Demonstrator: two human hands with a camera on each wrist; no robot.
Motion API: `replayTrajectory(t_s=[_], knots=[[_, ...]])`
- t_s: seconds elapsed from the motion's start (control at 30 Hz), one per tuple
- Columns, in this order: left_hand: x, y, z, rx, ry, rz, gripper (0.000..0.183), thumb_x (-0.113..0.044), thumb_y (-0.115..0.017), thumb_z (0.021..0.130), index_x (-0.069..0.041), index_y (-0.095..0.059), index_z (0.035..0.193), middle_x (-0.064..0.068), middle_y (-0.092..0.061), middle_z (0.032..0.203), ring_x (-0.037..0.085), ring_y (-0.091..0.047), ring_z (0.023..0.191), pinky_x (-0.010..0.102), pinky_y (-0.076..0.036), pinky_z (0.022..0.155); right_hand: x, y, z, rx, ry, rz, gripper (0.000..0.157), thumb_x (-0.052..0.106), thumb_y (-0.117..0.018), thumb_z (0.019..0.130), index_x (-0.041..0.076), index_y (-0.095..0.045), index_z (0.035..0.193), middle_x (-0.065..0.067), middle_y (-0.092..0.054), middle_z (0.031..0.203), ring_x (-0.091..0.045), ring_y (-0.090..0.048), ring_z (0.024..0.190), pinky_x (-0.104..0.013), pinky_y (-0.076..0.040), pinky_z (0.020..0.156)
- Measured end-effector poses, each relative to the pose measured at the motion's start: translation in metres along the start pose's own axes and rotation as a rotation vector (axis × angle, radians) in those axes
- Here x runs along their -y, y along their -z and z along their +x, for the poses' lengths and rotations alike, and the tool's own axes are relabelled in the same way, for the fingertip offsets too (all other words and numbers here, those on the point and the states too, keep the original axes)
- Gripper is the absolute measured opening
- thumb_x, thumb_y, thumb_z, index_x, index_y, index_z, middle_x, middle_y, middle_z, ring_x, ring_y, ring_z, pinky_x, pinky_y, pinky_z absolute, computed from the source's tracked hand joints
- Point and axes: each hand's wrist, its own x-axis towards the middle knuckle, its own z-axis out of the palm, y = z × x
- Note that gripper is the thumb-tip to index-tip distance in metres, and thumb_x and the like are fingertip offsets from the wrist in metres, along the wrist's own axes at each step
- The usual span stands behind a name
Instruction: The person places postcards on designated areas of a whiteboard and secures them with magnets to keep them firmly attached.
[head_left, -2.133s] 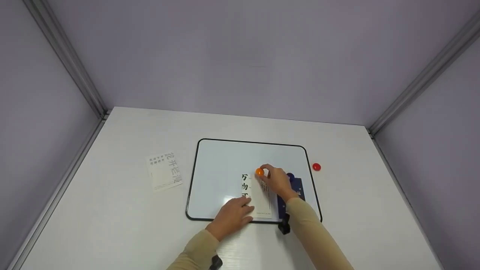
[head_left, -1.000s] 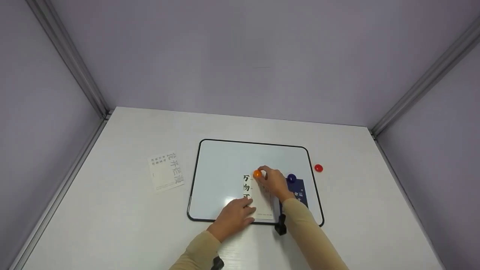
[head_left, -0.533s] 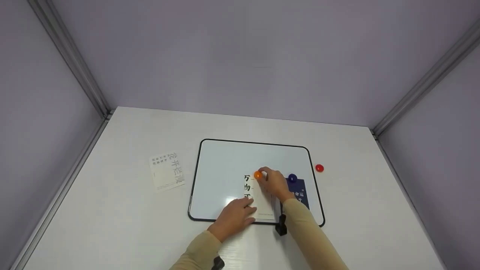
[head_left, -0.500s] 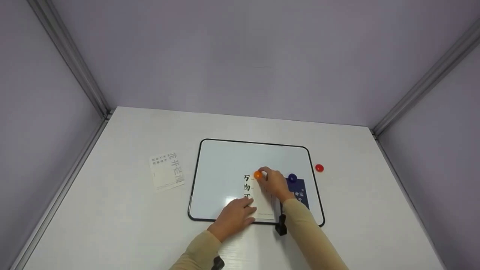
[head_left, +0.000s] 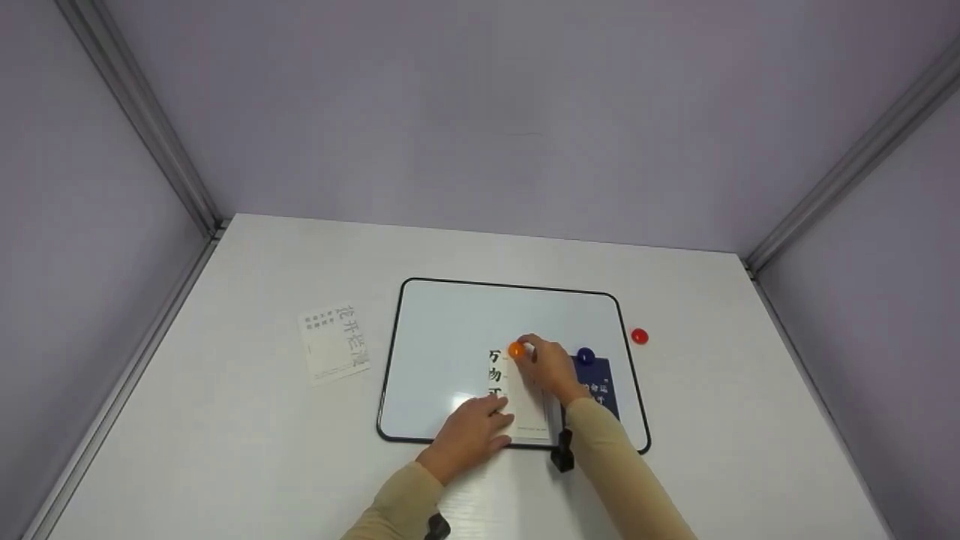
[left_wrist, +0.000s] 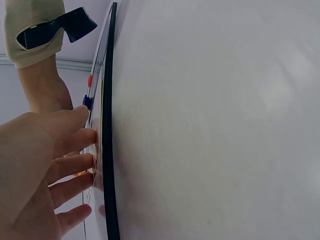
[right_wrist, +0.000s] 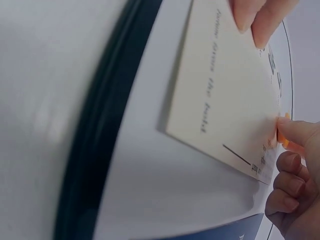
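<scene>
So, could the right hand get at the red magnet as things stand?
Probably yes, if the right hand lets go of the orange magnet: the red magnet lies uncovered on the table, right of the whiteboard.

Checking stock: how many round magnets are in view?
3: orange magnet, pinched by the right hand at the top of a white card; blue magnet, at the top of the blue card; red magnet, on the table beside the whiteboard. More may be hidden.
</scene>
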Motion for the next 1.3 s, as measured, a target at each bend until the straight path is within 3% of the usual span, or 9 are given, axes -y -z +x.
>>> replayTrajectory(t_s=[0.47, 0.77, 1.1, 1.3], knots=[[-0.005, 0.002, -0.001, -0.017, 0.045, -0.028, 0.032, -0.034, -0.062, 0.092, -0.016, -0.068, 0.117, 0.004, -0.062, 0.131, 0.021, -0.057, 0.125, 0.038, -0.048, 0.104, -0.001, -0.002, -0.002, -0.021, 0.019, -0.016, 0.043, 0.02, -0.061, 0.094, 0.019, -0.053, 0.136, -0.01, -0.067, 0.094, -0.018, -0.055, 0.077, -0.03, -0.048, 0.067], [-0.004, 0.0, 0.001, -0.038, 0.032, 0.001, 0.031, -0.038, -0.06, 0.093, -0.018, -0.069, 0.114, 0.002, -0.062, 0.128, 0.019, -0.056, 0.124, 0.037, -0.049, 0.102, -0.001, 0.005, -0.007, -0.055, 0.066, -0.03, 0.043, 0.021, -0.063, 0.093, 0.016, -0.053, 0.135, -0.007, -0.062, 0.082, -0.014, -0.05, 0.068, -0.024, -0.04, 0.057], [-0.006, -0.002, 0.005, -0.06, 0.035, 0.006, 0.029, -0.038, -0.061, 0.092, -0.016, -0.068, 0.111, 0.003, -0.062, 0.123, 0.019, -0.057, 0.12, 0.037, -0.05, 0.099, -0.003, 0.013, -0.015, -0.059, 0.09, -0.009, 0.043, 0.023, -0.063, 0.093, 0.017, -0.054, 0.135, -0.004, -0.061, 0.076, -0.011, -0.05, 0.06, -0.021, -0.039, 0.052], [-0.008, 0.001, 0.005, -0.028, 0.055, -0.015, 0.03, -0.037, -0.061, 0.093, -0.016, -0.067, 0.112, 0.004, -0.062, 0.125, 0.02, -0.057, 0.122, 0.038, -0.05, 0.101, -0.007, 0.016, -0.02, -0.078, 0.12, -0.015, 0.041, 0.022, -0.064, 0.092, 0.015, -0.056, 0.132, -0.003, -0.058, 0.072, -0.011, -0.047, 0.059, -0.021, -0.037, 0.052]])
